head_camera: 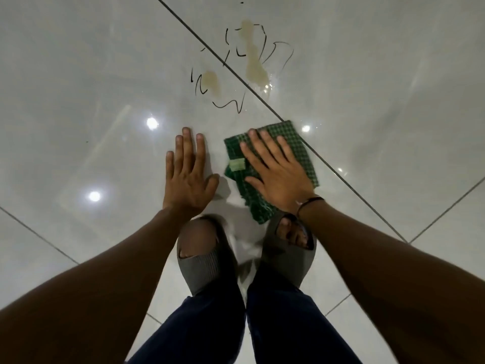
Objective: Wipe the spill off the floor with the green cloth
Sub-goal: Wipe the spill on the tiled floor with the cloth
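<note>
A folded green checked cloth [296,148] lies flat on the glossy white floor tiles [78,74]. My right hand [278,172] rests palm-down on top of it, fingers spread, pressing it to the floor. To its left, my left hand [189,174] lies flat on the bare tile with fingers apart, holding nothing. Beyond the cloth sits the spill: a larger tan puddle [256,69] and a smaller tan patch [211,80], ringed by thin dark squiggly marks. The cloth lies short of both patches and is apart from them.
My two feet in dark grey slides, the left one [207,261] and the right one [288,248], stand just behind the hands. A dark grout line [231,67] runs diagonally through the spill and past the cloth's far corner. Ceiling lights reflect off the wet-looking tiles.
</note>
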Motion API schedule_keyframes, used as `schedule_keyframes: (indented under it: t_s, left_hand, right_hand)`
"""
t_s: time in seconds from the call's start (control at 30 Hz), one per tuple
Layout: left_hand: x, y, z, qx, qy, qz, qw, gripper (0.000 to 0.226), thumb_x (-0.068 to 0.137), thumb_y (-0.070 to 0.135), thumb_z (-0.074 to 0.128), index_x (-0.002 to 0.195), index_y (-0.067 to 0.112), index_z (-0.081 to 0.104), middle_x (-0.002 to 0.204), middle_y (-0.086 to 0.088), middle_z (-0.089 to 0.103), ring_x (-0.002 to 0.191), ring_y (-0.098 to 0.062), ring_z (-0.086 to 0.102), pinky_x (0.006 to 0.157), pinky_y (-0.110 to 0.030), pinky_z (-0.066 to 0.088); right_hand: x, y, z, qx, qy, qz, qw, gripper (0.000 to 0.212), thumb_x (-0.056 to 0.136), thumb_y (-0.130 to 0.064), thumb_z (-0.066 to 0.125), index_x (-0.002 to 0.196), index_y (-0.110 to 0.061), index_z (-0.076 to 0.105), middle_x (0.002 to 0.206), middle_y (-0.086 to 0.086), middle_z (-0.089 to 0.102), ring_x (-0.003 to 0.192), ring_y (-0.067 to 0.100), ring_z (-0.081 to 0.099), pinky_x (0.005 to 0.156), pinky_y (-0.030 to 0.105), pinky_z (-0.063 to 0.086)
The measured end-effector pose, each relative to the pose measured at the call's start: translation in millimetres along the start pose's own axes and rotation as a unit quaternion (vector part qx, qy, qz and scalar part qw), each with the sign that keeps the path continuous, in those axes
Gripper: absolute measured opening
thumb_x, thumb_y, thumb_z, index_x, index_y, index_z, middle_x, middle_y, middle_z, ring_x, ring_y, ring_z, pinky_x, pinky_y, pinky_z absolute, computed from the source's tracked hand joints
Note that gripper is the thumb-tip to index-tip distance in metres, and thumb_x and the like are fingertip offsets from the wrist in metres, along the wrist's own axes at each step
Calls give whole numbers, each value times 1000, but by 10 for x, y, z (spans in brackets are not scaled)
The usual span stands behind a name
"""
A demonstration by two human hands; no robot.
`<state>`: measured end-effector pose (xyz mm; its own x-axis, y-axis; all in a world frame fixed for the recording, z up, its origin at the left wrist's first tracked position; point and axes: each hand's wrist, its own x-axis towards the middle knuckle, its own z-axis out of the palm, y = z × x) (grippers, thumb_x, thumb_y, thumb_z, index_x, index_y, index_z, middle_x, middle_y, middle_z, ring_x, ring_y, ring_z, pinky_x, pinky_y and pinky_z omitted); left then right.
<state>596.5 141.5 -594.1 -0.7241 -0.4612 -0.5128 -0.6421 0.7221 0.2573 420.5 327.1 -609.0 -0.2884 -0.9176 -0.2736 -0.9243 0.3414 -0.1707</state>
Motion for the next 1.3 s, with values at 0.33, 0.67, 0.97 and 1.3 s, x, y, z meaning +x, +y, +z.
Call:
schedule_keyframes:
  t_s: [0.33,0.67,0.97,1.3]
  left_hand:
    - [24,-46,234,29,94,1,995,106,102,76,31,180,12,-1,190,-18,-5,178,-37,-4,143,-59,0]
    - [272,-233,247,58,135,-7,989,120,97,90,35,180,13,-3,190,-16,-8,178,-36,-5,143,-59,-3]
    - [649,-485,-69,63,168,-8,984,103,107,78,27,180,10,1,191,-13,-4,179,-32,-3,145,-58,2]
    - [698,-511,-17,63,158,-7,985,105,103,79,21,180,12,-5,191,-10,-12,179,-29,-9,144,-59,4]
  right_hand:
    - [378,187,-68,-2,33,144,989,81,112,-64,19,174,-12,16,182,20,15,169,43,16,136,64,10]
    - [763,449,-247,28,99,362,926,82,112,-63,18,174,-10,16,182,23,13,168,47,15,135,70,11]
    - [148,501,-43,-23,21,114,993,85,108,-68,33,176,-21,14,185,11,9,171,35,9,137,60,6]
    - [1194,612,-269,-17,58,184,981,86,110,-70,19,176,-16,8,184,15,4,170,43,10,136,69,7]
